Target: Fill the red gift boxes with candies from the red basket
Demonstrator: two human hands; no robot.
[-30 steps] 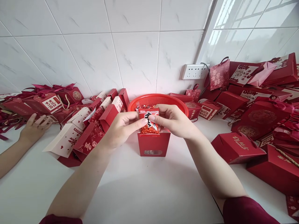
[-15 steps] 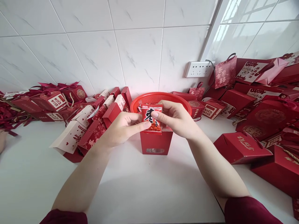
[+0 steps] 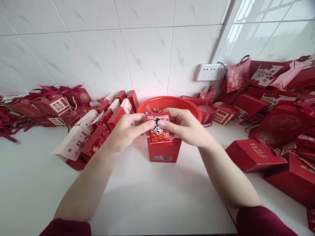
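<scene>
A small red snack packet (image 3: pixel 160 133) with black lettering is pinched between my left hand (image 3: pixel 130 130) and my right hand (image 3: pixel 185 126), each thumb pressed on its front face. The packet hangs just above a red box (image 3: pixel 163 150) that stands upright on the white table and has an oval window low on its front. The packet and my hands hide the top of the box. Behind them sits a round red plastic basket (image 3: pixel 194 108) with shiny wrapped pieces in it.
Red and white boxes (image 3: pixel 73 141) lean in rows at the left, with ribboned boxes (image 3: pixel 52 103) behind. More red boxes (image 3: pixel 254 155) are piled at the right. A white power strip (image 3: pixel 210 72) is on the tiled wall.
My left hand has shifted up and its thumb now presses the packet's upper part. The packet has tilted and sits slightly lower in front of the box.
</scene>
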